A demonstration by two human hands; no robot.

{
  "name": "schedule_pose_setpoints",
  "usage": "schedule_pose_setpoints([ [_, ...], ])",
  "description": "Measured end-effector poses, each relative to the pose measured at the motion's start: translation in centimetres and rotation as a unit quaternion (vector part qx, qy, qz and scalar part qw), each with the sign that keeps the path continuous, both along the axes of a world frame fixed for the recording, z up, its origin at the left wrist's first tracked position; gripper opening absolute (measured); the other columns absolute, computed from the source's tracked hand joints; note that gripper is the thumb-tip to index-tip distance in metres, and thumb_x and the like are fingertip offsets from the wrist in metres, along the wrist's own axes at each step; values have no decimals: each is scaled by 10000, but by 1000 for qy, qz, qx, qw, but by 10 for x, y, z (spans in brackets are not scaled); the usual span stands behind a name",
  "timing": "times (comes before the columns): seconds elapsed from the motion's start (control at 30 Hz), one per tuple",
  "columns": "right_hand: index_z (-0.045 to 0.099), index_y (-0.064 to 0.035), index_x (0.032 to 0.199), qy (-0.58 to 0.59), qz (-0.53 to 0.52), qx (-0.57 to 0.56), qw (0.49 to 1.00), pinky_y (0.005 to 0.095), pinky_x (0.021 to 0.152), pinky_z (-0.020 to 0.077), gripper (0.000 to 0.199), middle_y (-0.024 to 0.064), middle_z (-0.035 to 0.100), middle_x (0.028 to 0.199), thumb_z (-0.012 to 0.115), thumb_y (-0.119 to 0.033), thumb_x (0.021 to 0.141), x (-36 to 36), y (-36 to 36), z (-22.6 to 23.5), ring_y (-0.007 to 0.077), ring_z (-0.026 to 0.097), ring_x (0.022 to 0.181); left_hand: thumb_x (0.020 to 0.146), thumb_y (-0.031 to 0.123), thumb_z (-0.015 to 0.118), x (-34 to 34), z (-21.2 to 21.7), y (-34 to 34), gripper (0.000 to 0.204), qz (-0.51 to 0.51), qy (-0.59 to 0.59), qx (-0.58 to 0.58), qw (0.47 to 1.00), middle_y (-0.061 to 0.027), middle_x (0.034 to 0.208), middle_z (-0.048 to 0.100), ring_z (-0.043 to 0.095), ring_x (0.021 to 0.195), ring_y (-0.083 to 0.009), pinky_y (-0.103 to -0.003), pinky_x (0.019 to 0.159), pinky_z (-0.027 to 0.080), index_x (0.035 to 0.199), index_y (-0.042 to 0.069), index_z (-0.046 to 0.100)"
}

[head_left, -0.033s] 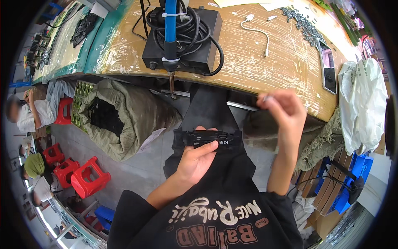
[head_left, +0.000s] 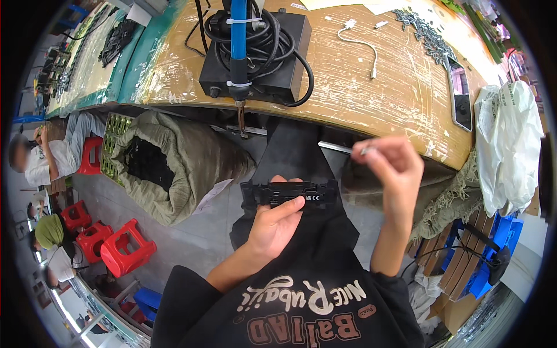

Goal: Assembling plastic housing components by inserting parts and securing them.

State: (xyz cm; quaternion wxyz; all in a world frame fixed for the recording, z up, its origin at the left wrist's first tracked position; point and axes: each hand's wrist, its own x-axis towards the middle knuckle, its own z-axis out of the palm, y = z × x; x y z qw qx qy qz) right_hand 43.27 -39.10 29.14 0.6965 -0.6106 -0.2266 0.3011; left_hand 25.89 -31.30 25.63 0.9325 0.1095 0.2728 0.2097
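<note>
My left hand (head_left: 271, 231) grips a long black plastic housing (head_left: 318, 188) with small white print, the thumb lying across its near face. The housing is level above my lap, its ends reaching out on both sides of the fingers. To the right and a little beyond it, my right hand (head_left: 397, 165) is raised near the table edge. Its thumb and forefinger pinch a small shiny grey piece (head_left: 365, 151), too small to name. A gap separates this piece from the housing.
A soldering iron (head_left: 238, 64) hangs tip down over the table's front edge, before a black box (head_left: 296, 40) with coiled cable. Small dark parts (head_left: 426, 37), a white cable (head_left: 371, 49) and a phone (head_left: 459, 95) lie rightward. A sack (head_left: 188, 156) stands left, beyond red stools (head_left: 127, 248).
My right hand has come down and slightly left, still pinching the small piece. My left hand and the black housing have barely moved.
</note>
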Motion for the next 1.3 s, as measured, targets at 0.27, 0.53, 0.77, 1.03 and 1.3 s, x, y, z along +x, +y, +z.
schedule_pose_setpoints([
  [0.27,552,35,800,107,31,106,988,319,823,438,124,209,574,986,614,91,708,-44,-9,-24,224,551,946,778,-53,513,4,15,3,221,51,12,59,997,0,927,494,469,974,-148,-343,884,337,841,139,424],
  [0.53,549,35,820,71,35,105,991,306,815,438,130,174,553,977,600,98,718,-47,-3,-27,199,548,907,776,-43,528,4,12,0,250,72,-7,75,995,6,908,467,448,998,-157,-348,884,335,870,153,403],
  [0.77,506,24,799,166,40,140,975,271,763,450,123,140,533,923,577,104,737,-52,-1,-29,147,535,843,760,-44,545,4,7,-1,275,67,-40,121,990,3,881,422,425,977,-165,-332,863,329,843,154,372],
  [1.03,497,17,804,160,48,149,975,269,751,448,137,142,540,907,574,107,735,-52,-2,-32,156,535,830,708,-84,593,3,2,-3,333,96,-53,220,969,-44,874,434,446,964,-217,-357,881,340,823,125,360],
  [1.3,503,12,801,161,19,160,974,285,760,448,144,149,546,912,585,106,728,-60,1,-32,161,538,824,698,-68,627,2,3,-2,351,113,-57,289,949,-53,857,438,464,942,-229,-367,869,362,823,123,360],
])
